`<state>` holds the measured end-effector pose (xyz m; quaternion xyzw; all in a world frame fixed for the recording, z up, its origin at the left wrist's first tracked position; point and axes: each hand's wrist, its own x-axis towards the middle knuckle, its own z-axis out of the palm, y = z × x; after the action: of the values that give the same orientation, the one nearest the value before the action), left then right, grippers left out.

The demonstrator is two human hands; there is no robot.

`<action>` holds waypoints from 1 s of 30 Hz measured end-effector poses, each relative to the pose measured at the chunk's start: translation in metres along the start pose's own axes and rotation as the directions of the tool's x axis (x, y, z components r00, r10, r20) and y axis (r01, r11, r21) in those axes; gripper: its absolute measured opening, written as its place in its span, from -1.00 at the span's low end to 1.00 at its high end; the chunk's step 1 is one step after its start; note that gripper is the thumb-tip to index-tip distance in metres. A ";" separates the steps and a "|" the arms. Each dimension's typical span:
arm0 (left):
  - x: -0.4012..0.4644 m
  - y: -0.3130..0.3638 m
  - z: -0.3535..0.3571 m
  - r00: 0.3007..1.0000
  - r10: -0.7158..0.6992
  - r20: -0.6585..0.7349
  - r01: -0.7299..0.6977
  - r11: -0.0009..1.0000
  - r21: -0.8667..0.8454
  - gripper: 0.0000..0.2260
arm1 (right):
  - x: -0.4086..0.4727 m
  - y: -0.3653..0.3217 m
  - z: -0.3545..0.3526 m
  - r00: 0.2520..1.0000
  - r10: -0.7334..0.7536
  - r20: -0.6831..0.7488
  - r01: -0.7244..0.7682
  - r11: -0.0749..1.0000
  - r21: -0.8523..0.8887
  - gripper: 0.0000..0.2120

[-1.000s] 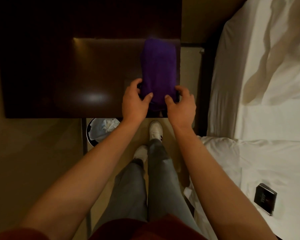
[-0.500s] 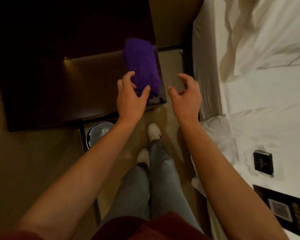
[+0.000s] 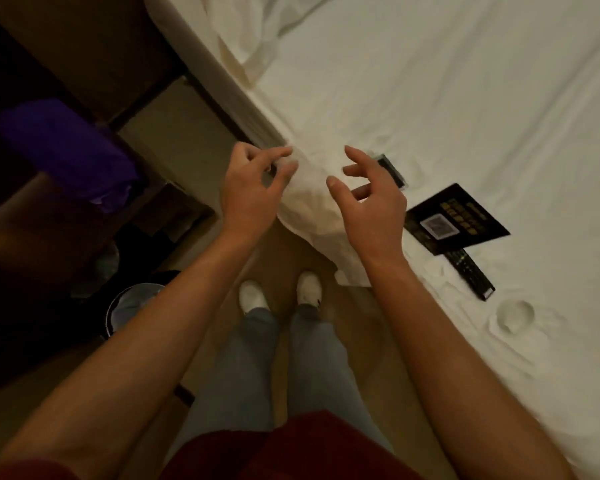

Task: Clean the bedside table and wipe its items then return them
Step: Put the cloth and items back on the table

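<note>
Presently, one lot, mid-task. Cloth (image 3: pixel 66 150): purple, folded, lying on the dark bedside table (image 3: pixel 49 230) at frame left, touched by neither hand; presumably parked there so both hands are free. Left hand (image 3: pixel 250 192): in the air over the gap between table and bed (image 3: pixel 465 98), fingers loosely curled, thumb close to forefinger, holding nothing. Right hand (image 3: pixel 371 199): in the air over the bed's corner, fingers spread and relaxed, also holding nothing; it partly covers a small dark box (image 3: pixel 394 171), and contact cannot be told. Card (image 3: pixel 458 220): black with a printed code square, flat on the sheet just beside the right hand. Remote (image 3: pixel 470 273): black, flat on the sheet, its upper end at or under the card's lower edge. Round item (image 3: pixel 515 315): pale, sunk in the sheet beyond the remote; what it is cannot be told. These four lie together near the bed's edge, well apart from the table, most likely set there to bare the tabletop for wiping and to stay in reach. Bin (image 3: pixel 132 306): on the floor below the table's front. Judgement: the tabletop shows only the cloth, so the items' own wiping and return appear to remain; the right hand is best placed to lift the box or card first.
</note>
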<state>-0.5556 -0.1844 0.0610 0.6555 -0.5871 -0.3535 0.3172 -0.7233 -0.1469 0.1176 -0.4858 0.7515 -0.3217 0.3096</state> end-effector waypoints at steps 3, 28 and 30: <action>-0.001 0.023 0.046 0.980 0.111 0.165 -0.116 0.993 0.025 -0.70 | -0.011 0.036 -0.052 0.990 0.078 -0.117 -0.079 0.997 -0.004 -0.59; 0.063 0.068 0.207 0.704 0.272 0.656 -0.679 0.531 0.508 -0.62 | -0.018 0.222 -0.169 0.845 0.533 -0.027 -0.519 0.833 0.192 -0.44; 0.062 0.070 0.211 0.699 0.230 0.677 -0.675 0.523 0.520 -0.66 | -0.011 0.224 -0.168 0.854 0.520 -0.020 -0.507 0.840 0.191 -0.49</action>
<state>-0.7664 -0.2543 -0.0019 0.4135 -0.8957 -0.1487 -0.0675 -0.9693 -0.0338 0.0444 -0.2251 0.8326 -0.3103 0.3998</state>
